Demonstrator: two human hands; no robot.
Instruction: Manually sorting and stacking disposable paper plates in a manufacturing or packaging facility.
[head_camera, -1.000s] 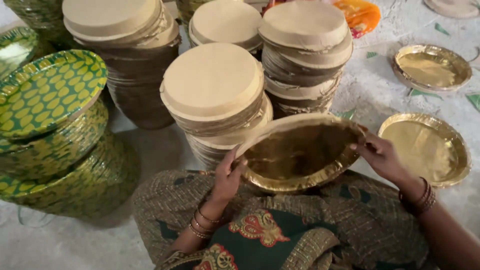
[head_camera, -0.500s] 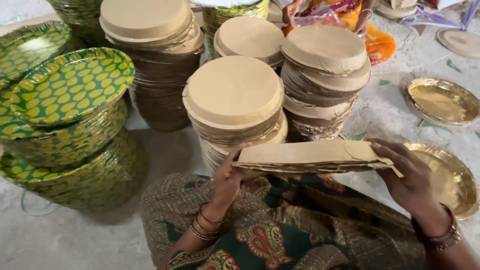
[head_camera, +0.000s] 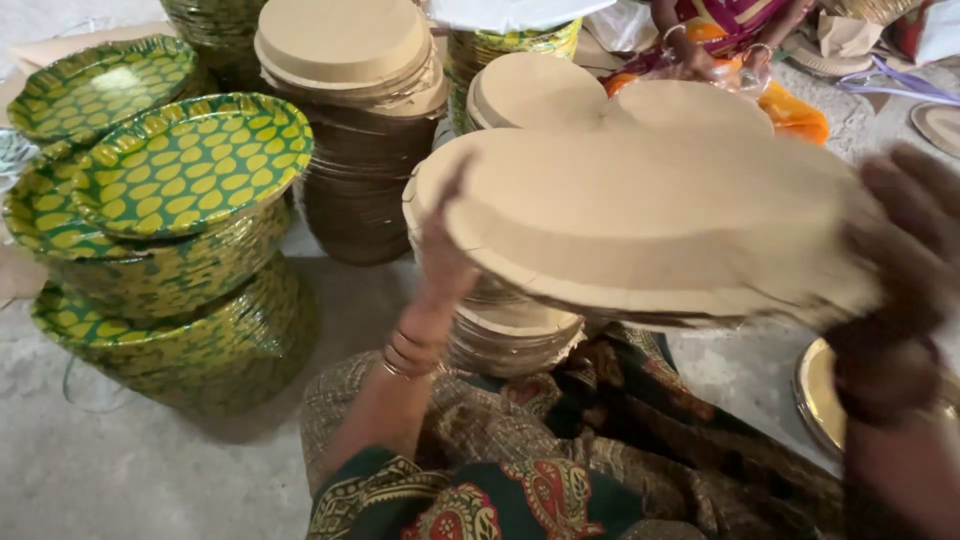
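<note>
Place: small floor-level workshop making paper plates. Evidence: tall stacks of plain brown plates standing directly on a bare concrete floor; stacks of green-and-yellow patterned plates at the left, some bundled in clear plastic; a gold-lined plate lying on the floor at the right edge. No table or bench: work is done seated on the floor. A second person sits among more stock at the far edge.

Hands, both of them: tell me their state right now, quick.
Left hand: closed on the near-left rim of the upturned brown paper plate.
Right hand: blurred, gripping the same plate's right edge.
</note>
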